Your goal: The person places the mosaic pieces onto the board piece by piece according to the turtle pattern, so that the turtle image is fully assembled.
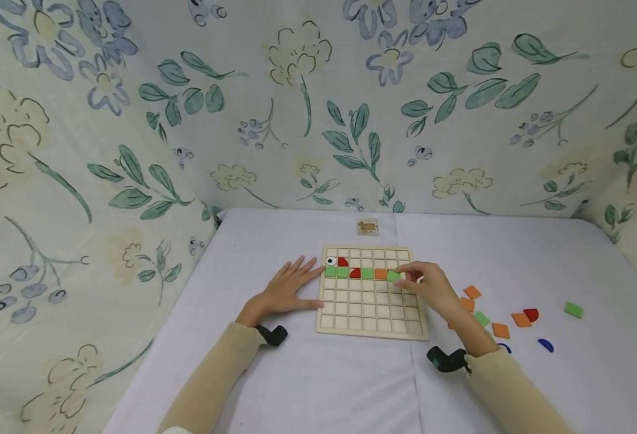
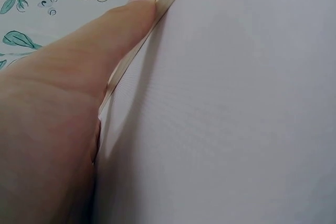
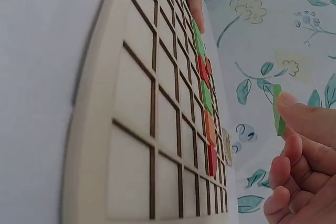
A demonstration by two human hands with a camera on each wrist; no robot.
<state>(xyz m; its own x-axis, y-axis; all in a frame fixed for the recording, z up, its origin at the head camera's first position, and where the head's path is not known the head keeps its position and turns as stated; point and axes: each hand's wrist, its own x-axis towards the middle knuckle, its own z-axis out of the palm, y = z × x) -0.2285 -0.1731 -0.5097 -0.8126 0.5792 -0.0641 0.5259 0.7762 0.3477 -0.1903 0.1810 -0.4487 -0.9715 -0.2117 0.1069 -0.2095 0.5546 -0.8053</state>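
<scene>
A wooden grid board (image 1: 373, 307) lies on the white cloth in front of me. One row holds green, red and orange pieces, with a white eye-like tile (image 1: 331, 261) and a red rounded piece (image 1: 342, 262) in the row above. My right hand (image 1: 429, 286) pinches a green tile (image 3: 279, 109) between thumb and finger, over the right part of the coloured row. In the right wrist view that tile is apart from the board. My left hand (image 1: 288, 289) is spread flat at the board's left side, its thumb (image 2: 139, 11) touching the edge.
Right of the board lie several loose pieces: orange tiles (image 1: 500, 330), a green tile (image 1: 573, 310), a red piece (image 1: 531, 314) and a blue half-round (image 1: 545, 345). My right forearm partly covers some. A small picture card (image 1: 368, 227) lies beyond the board. A flowered curtain (image 1: 307, 120) stands behind.
</scene>
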